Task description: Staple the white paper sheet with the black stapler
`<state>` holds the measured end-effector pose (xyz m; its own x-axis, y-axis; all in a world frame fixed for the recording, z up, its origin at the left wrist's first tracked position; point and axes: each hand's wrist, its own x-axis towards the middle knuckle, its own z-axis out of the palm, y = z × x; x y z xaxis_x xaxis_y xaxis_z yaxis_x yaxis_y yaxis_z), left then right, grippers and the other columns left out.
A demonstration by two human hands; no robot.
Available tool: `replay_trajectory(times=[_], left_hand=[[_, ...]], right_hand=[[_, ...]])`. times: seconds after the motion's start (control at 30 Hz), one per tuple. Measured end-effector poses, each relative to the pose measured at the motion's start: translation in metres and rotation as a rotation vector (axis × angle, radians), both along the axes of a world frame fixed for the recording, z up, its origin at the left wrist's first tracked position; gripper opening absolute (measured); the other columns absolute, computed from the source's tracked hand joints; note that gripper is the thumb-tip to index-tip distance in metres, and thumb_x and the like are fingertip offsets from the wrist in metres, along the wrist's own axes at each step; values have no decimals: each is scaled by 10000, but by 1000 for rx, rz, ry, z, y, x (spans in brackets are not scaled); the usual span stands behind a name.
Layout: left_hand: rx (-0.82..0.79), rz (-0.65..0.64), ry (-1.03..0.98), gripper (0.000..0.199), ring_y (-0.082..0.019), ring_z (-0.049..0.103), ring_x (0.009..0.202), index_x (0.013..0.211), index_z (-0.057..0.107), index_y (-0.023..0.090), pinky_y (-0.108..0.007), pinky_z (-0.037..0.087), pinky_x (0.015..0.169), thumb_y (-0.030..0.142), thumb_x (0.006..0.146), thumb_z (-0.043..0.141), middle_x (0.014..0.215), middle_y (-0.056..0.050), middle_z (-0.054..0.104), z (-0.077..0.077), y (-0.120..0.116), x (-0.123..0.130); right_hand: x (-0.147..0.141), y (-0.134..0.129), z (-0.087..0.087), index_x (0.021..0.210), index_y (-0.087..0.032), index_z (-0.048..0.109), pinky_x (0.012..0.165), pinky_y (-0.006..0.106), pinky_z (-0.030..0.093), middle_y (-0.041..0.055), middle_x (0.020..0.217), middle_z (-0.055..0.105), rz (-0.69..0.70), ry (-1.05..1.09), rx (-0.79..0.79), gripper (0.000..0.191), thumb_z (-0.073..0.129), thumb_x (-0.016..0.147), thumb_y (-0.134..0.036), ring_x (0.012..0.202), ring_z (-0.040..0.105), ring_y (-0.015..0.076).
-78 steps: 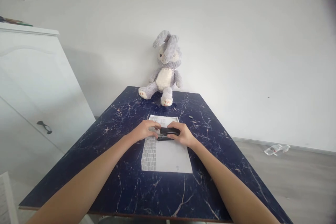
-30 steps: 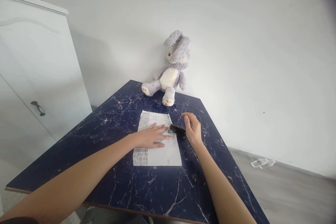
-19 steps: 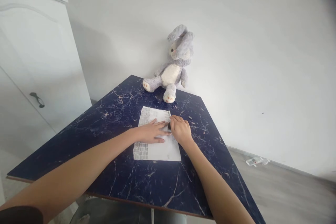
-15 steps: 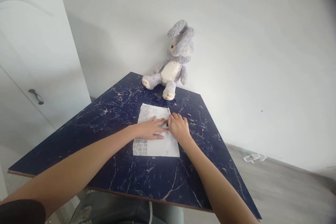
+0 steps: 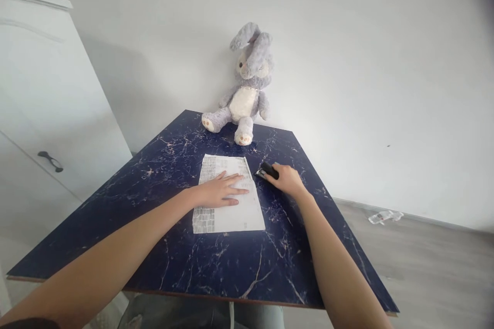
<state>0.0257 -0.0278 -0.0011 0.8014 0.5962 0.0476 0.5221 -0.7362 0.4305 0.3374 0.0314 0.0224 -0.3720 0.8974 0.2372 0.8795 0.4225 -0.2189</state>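
Note:
A sheet of white paper [image 5: 239, 218], printed with rows of grey blocks down its left side, lies flat on the table. My left hand [image 5: 219, 191] rests on it palm down, fingers spread. Just off the paper's right edge, my right hand [image 5: 288, 180] is closed around a black and silver stapler [image 5: 269, 169]. The stapler's nose points toward the paper; my fingers hide its back end.
The dark blue marble-patterned table [image 5: 216, 267] stands against a white wall. A grey plush rabbit [image 5: 245, 100] sits at its far edge. To the left is a white cabinet [image 5: 50, 97]; a clear plastic wrapper [image 5: 386, 217] lies on the floor at right.
My right hand has moved right, off the paper's edge, and the stapler now shows plainly in it. My left hand stays flat on the sheet. The whole view has shifted slightly.

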Motion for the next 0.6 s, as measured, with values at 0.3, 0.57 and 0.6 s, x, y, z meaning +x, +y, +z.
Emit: replay_trajectory(times=[0.3,0.57,0.6], left_hand=[[286,621,-753,466,-191,650,812,790,707,186,-325,467,799,406,1041,382,855,-54,711,16,17,-24],[277,828,-827,454,-153,528,578,632,622,192,-293,380,629,388,999,442,620,4,575,6,31,-49],[263,808,-831,449,-155,532,586,642,627,193,-291,384,634,393,999,442,635,2,587,4,32,-47]], right_hand=[[-70,-33,7,796,-179,603,537,257,324,0,659,609,78,370,-129,358,567,914,-515,576,507,150],[-108,-87,9,972,-189,652,666,282,421,67,867,720,186,252,-259,151,600,885,-301,763,645,216],[-93,-94,8,1008,-192,652,677,287,429,70,886,724,162,250,-256,173,595,894,-310,778,652,223]])
